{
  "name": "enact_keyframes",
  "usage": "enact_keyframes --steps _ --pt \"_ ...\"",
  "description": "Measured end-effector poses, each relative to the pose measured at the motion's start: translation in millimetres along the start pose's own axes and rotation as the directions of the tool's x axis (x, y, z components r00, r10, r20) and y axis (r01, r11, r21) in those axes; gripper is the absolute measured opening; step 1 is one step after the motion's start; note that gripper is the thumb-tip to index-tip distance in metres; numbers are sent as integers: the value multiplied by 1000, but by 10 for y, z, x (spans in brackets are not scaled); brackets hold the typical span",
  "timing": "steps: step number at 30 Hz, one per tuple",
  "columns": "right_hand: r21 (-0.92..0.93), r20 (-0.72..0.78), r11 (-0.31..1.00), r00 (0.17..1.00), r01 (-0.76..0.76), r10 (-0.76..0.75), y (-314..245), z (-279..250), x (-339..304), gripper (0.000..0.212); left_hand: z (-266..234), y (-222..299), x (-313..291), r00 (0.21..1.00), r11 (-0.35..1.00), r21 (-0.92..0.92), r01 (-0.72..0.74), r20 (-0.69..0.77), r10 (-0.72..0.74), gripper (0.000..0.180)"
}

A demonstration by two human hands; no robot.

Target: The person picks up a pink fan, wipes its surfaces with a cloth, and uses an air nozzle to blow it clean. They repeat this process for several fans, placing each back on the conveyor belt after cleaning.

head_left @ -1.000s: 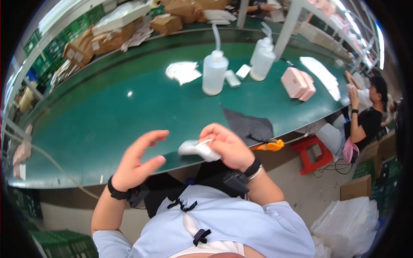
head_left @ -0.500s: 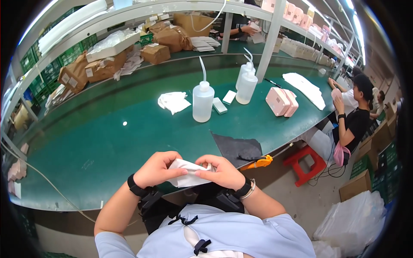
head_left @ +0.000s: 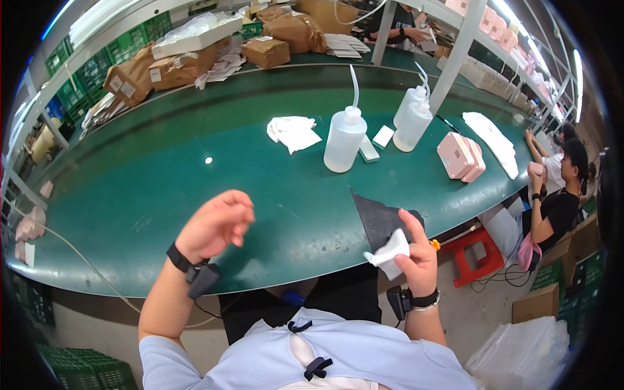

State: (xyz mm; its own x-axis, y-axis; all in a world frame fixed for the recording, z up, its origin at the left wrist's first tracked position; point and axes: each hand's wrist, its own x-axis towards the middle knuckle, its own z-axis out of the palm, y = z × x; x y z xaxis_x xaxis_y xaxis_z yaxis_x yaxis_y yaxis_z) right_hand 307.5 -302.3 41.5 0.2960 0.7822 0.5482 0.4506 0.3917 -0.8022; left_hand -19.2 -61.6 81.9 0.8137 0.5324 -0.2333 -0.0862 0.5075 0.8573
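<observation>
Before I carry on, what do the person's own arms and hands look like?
The left hand and right hand are ungloved. Each wears a black wrist strap with a boxy dark module; a thin dark cable hangs from the left one. The right adds a silvery bracelet. Pale blue sleeves cover the upper arms.

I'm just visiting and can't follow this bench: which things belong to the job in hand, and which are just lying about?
Seemingly in use:
white cloth, pinched in the right hand
left hand, seemingly empty, over the green table

Seemingly lying about:
bottles
pink boxes
crumpled cloth
dark sheet near the right hand
red stool
</observation>
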Motion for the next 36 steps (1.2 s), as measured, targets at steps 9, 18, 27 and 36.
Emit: enact_keyframes --steps 9,18,27,36 --pt "549 -56 822 974 -153 219 340 360 -180 29 -565 159 240 998 699 -715 7 50 42 19" --pt "682 -64 665 880 -305 470 544 501 52 23 -750 -3 229 983 752 -634 -181 -85 165 19" --pt "754 4 553 844 -354 536 620 572 117 22 -618 -201 260 999 793 -608 -43 -41 23 15" --pt "718 115 529 826 -453 552 583 549 159 20 -645 -257 336 984 812 -582 -46 -164 -62 15"
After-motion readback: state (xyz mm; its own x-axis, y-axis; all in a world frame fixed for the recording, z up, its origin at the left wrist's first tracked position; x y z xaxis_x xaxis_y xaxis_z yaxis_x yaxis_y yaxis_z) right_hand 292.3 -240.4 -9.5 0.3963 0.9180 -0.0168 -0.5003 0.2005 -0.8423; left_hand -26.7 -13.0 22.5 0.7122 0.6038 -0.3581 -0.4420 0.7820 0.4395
